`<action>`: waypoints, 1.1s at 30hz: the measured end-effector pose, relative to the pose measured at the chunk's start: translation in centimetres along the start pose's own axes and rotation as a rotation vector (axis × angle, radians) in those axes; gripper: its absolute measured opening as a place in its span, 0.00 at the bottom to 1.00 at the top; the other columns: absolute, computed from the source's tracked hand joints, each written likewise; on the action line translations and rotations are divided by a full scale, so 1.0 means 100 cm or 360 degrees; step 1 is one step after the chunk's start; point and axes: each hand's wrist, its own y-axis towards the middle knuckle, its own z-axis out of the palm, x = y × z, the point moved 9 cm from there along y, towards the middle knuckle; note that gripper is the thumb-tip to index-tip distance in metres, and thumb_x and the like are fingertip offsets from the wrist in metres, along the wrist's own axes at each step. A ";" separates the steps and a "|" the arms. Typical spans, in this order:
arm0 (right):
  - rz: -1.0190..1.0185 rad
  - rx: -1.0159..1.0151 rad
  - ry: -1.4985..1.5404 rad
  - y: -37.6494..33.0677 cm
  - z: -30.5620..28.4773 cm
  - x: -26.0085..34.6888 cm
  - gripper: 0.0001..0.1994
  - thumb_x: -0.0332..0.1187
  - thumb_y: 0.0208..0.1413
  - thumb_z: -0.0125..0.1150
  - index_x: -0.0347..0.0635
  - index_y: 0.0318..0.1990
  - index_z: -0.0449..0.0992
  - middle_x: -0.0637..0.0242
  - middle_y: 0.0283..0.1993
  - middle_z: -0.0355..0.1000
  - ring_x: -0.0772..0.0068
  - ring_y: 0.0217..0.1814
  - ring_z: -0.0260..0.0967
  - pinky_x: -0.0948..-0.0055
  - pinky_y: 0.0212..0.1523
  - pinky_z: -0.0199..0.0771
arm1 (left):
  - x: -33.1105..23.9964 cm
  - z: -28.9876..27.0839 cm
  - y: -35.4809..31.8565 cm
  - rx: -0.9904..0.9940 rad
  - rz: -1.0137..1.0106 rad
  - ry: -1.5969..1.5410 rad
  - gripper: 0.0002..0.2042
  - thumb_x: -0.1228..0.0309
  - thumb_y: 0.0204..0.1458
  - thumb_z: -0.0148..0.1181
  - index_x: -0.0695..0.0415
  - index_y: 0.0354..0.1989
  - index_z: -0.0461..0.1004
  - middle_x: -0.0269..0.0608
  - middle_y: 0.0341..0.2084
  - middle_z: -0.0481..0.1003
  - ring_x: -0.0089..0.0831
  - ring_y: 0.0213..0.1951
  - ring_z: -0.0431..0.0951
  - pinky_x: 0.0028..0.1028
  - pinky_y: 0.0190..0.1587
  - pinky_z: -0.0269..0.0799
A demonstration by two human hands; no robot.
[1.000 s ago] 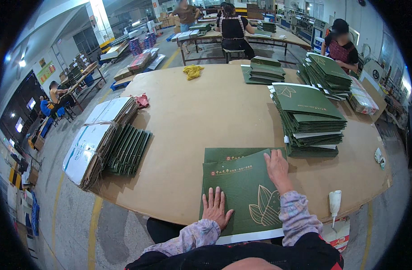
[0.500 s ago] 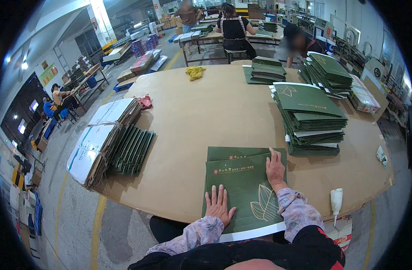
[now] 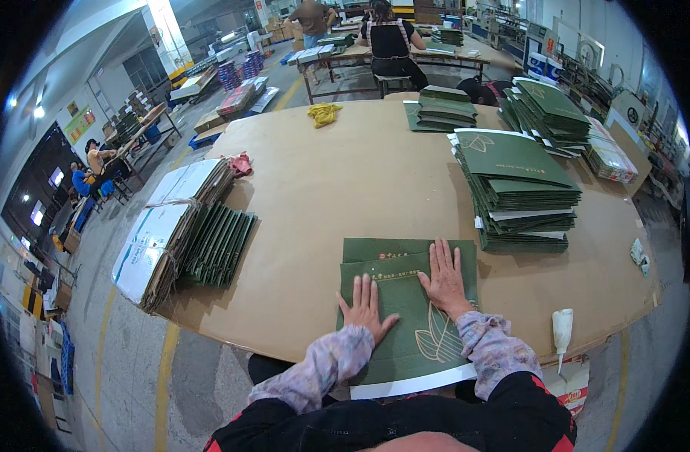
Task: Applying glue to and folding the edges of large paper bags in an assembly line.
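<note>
Hands flat on green folded sheet (image 3: 405, 301), left hand (image 3: 365, 307) and right hand (image 3: 444, 280) fingers spread, green stack (image 3: 519, 188) nearby

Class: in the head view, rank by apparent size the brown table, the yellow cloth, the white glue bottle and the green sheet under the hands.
1. brown table
2. green sheet
3. white glue bottle and yellow cloth: look alike; the cloth lies farther, so unranked.

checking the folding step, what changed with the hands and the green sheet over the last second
The right hand slid from the upper right corner of the green folded sheet inward toward its middle fold, and the left hand moved up and right, closer to it. Both lie flat with fingers spread; nothing was picked up or let go. The sheet and the green stack stayed put.
</note>
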 end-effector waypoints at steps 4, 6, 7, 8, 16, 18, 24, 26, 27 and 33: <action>-0.0102 0.0008 -0.0009 -0.041 -0.007 0.013 0.38 0.49 0.53 0.53 0.30 0.65 0.50 0.50 0.71 0.42 0.53 0.74 0.35 0.50 0.70 0.33 | 0.009 0.009 0.024 -0.0113 -0.0162 -0.0025 0.46 0.35 0.50 0.39 0.61 0.67 0.44 0.48 0.69 0.34 0.44 0.70 0.28 0.63 0.62 0.27; -0.0133 0.0338 0.0198 -0.098 -0.006 0.031 0.37 0.48 0.52 0.54 0.30 0.63 0.54 0.49 0.70 0.45 0.53 0.74 0.38 0.49 0.69 0.36 | 0.013 0.014 0.018 -0.0102 -0.0228 -0.0064 0.47 0.34 0.49 0.40 0.62 0.67 0.44 0.51 0.69 0.33 0.44 0.70 0.27 0.63 0.62 0.27; -0.0097 0.0422 0.0228 -0.119 -0.012 0.033 0.37 0.48 0.52 0.54 0.30 0.63 0.54 0.49 0.70 0.45 0.53 0.74 0.38 0.49 0.69 0.36 | 0.014 0.012 0.020 -0.0111 -0.0222 -0.0042 0.47 0.34 0.48 0.40 0.62 0.67 0.44 0.53 0.69 0.31 0.45 0.70 0.27 0.63 0.62 0.27; -0.0112 0.0438 0.0179 -0.138 -0.024 0.037 0.37 0.48 0.51 0.54 0.31 0.63 0.56 0.49 0.69 0.47 0.53 0.73 0.39 0.49 0.69 0.37 | 0.012 0.007 0.022 -0.0111 -0.0224 -0.0034 0.47 0.35 0.49 0.40 0.63 0.67 0.44 0.53 0.69 0.31 0.45 0.70 0.27 0.63 0.62 0.28; -0.0098 0.0498 0.0139 -0.152 -0.020 0.041 0.36 0.47 0.51 0.55 0.38 0.65 0.55 0.57 0.70 0.47 0.58 0.73 0.40 0.52 0.70 0.38 | 0.004 0.021 -0.012 -0.0077 0.0269 0.0248 0.48 0.35 0.48 0.40 0.63 0.67 0.42 0.51 0.69 0.37 0.46 0.70 0.32 0.57 0.65 0.30; -0.0071 0.0446 0.0090 -0.155 -0.019 0.037 0.36 0.47 0.51 0.55 0.40 0.65 0.54 0.59 0.71 0.46 0.60 0.73 0.40 0.53 0.70 0.38 | -0.003 0.023 -0.046 -0.0023 0.0584 0.0219 0.49 0.34 0.47 0.41 0.63 0.67 0.43 0.50 0.69 0.38 0.46 0.70 0.33 0.53 0.66 0.30; -0.0191 0.0446 0.0062 -0.168 -0.032 0.037 0.34 0.38 0.50 0.58 0.41 0.65 0.55 0.60 0.71 0.47 0.61 0.73 0.43 0.58 0.70 0.42 | 0.001 0.031 -0.146 0.0630 0.0880 -0.0031 0.48 0.44 0.44 0.58 0.64 0.66 0.46 0.47 0.68 0.43 0.44 0.70 0.38 0.43 0.69 0.32; -0.0341 0.0593 0.0116 -0.183 -0.037 0.033 0.35 0.36 0.48 0.60 0.40 0.65 0.56 0.60 0.70 0.48 0.61 0.73 0.43 0.59 0.69 0.44 | 0.000 0.033 -0.150 0.0539 0.0878 -0.0087 0.48 0.54 0.39 0.66 0.63 0.66 0.47 0.45 0.68 0.44 0.42 0.69 0.40 0.43 0.69 0.36; -0.0368 0.0654 0.0207 -0.188 -0.044 0.033 0.35 0.35 0.47 0.62 0.40 0.64 0.56 0.60 0.70 0.48 0.61 0.72 0.44 0.60 0.69 0.46 | -0.001 0.032 -0.150 0.0296 0.0935 0.0058 0.46 0.61 0.36 0.67 0.63 0.65 0.50 0.46 0.67 0.45 0.42 0.69 0.42 0.44 0.69 0.41; -0.0609 0.1013 0.0252 -0.199 -0.068 0.034 0.35 0.32 0.44 0.61 0.40 0.63 0.58 0.61 0.70 0.49 0.61 0.72 0.44 0.61 0.70 0.46 | 0.008 0.027 -0.154 0.0034 0.0947 -0.0197 0.34 0.69 0.41 0.59 0.62 0.61 0.58 0.47 0.62 0.54 0.44 0.66 0.50 0.43 0.67 0.48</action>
